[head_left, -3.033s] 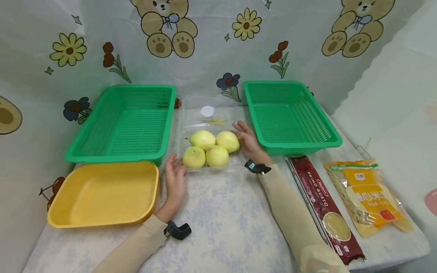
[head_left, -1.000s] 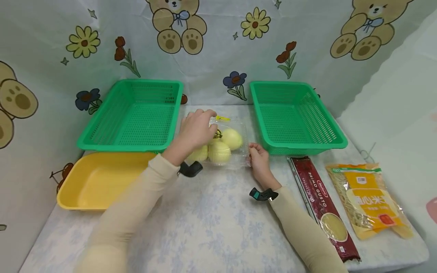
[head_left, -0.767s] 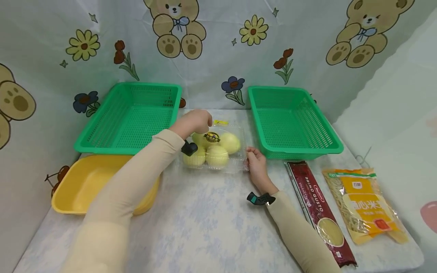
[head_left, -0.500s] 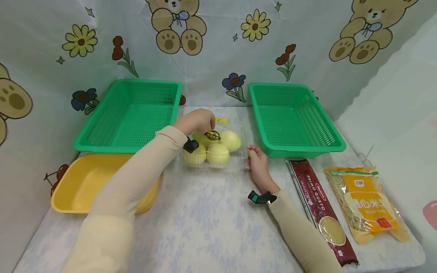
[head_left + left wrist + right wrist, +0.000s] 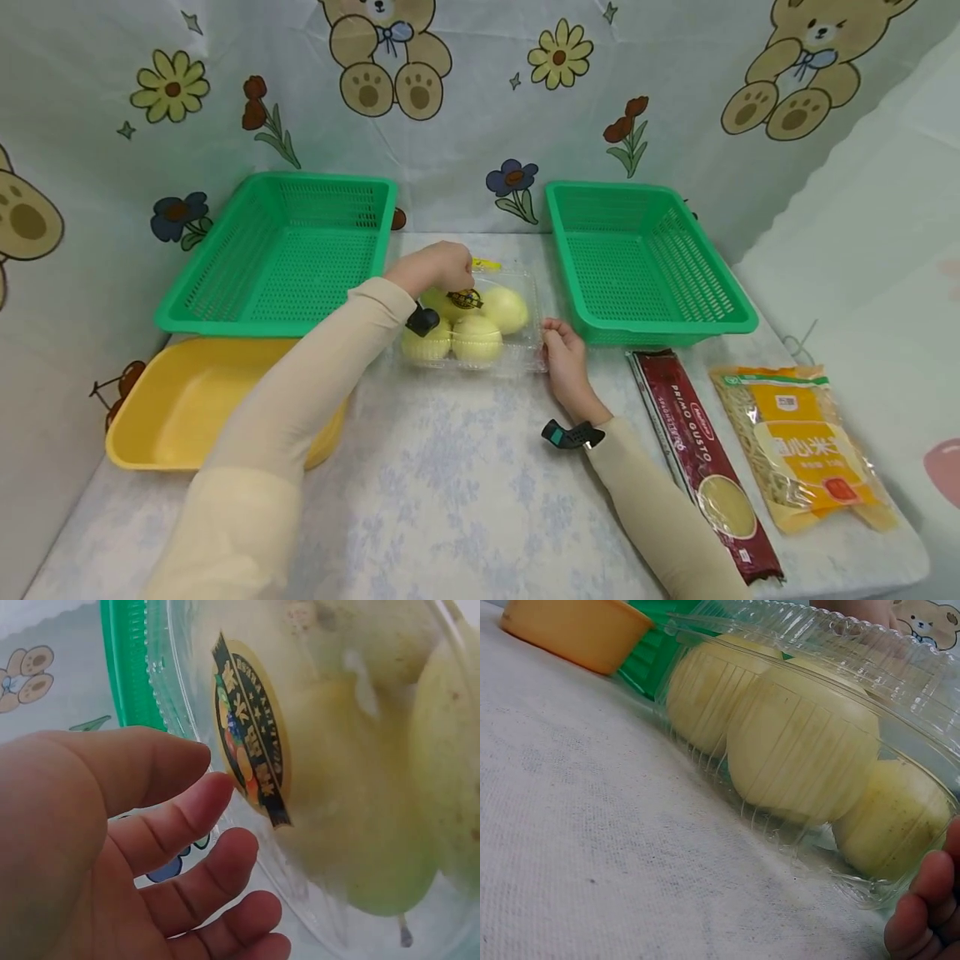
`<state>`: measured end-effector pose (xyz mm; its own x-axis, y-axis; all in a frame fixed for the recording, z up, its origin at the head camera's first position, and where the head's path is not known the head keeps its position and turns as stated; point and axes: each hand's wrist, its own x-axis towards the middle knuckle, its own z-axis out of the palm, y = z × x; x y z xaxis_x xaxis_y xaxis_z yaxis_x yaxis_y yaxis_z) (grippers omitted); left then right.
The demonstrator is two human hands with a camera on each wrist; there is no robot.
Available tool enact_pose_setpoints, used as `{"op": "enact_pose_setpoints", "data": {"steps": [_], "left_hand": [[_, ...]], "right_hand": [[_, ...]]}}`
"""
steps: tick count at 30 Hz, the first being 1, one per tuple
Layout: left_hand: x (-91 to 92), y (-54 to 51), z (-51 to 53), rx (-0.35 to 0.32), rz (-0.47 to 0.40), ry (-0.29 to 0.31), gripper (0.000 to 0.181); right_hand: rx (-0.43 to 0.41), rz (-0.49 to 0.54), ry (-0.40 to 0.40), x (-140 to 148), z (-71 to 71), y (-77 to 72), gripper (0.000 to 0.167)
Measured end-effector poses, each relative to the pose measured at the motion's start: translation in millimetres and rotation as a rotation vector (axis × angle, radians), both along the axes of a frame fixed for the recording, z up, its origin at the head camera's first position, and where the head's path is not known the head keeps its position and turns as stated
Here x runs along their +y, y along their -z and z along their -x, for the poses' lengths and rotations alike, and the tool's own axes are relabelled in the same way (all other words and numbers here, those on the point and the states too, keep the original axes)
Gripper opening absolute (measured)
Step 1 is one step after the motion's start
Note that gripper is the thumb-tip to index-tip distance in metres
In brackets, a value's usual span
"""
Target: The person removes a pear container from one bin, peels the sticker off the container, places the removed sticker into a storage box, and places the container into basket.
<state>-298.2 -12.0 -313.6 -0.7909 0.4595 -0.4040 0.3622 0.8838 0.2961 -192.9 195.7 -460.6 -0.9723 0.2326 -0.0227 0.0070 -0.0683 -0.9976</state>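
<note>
A clear plastic clamshell box (image 5: 517,358) with its lid down stands at mid-table. Several pale yellow pears (image 5: 477,340) show through it, and an oval black-and-gold label (image 5: 251,735) is on the lid. My left hand (image 5: 438,265) reaches over the box's back left part. In the left wrist view its fingers are loosely bent beside the label, with nothing seen between thumb and fingers; whether the tips touch the lid is unclear. My right hand (image 5: 567,367) holds the box's right edge with bent fingers, only partly seen in the right wrist view.
Green plastic baskets stand at the back left (image 5: 273,327) and back right (image 5: 663,325). A yellow basin (image 5: 161,417) sits front left, partly behind the left sleeve. A red spaghetti pack (image 5: 705,467) and a yellow noodle bag (image 5: 806,450) lie right. Something small and yellow (image 5: 486,264) lies behind the box.
The box's lid, standing open at the back three seconds ago, is now down over the pears. The left hand went from the box's front left to its top; the right hand came forward along its edge.
</note>
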Motion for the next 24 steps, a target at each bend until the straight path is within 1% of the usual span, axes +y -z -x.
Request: {"op": "enact_pose_setpoints", "data": {"steps": [6,12,16,20,24], "left_hand": [[0.7,2.5,0.6,0.019,0.011,-0.003,0.041],[-0.5,2.2,0.5,0.019,-0.021,0.007,0.04],[-2.7,1.6,0.2,0.034,-0.041,0.024,0.041],[-4.0,1.4,-0.1,0.047,-0.06,0.041,0.043],[-3.5,1.5,-0.1,0.044,-0.073,0.048,0.044]], "right_hand": [[-0.014,-0.016,0.001,-1,-0.1,-1.8,0.017],[-0.009,-0.009,-0.002,0,0.5,-2.6,0.015],[-0.016,-0.004,-0.02,1,0.1,-4.8,0.015],[-0.021,-0.009,-0.029,0,-3.6,-11.7,0.016],[-0.016,-0.028,-0.033,-5,-12.9,-25.1,0.017]]}}
